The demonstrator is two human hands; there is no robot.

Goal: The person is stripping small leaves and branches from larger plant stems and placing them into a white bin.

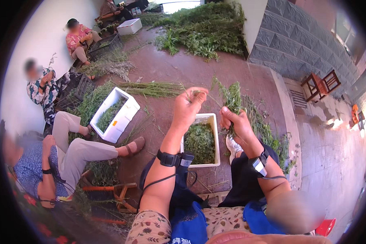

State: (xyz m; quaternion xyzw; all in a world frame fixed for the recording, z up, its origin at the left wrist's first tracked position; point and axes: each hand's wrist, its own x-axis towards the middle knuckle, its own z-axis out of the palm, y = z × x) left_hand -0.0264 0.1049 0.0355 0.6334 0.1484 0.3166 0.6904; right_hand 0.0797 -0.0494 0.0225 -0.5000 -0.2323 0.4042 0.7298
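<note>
My left hand (189,105) is raised above the far left corner of a white foam box (217,137), its fingers closed on a thin green plant stem. That stem appears to run across towards my right hand (236,122). A leafy bunch of green sprigs (231,97) is clasped in my right hand, beyond the box's right side. Inside the box, between my knees, lies a heap of picked green leaves (199,143). Both wrists carry black straps with small devices.
Bare stalks (154,89) lie on the floor beyond my left hand. A second foam box (122,122) of greens stands left, beside a seated person (88,149). Other people sit along the wall. A large plant pile (204,27) lies far ahead; a wooden chair (320,87) stands right.
</note>
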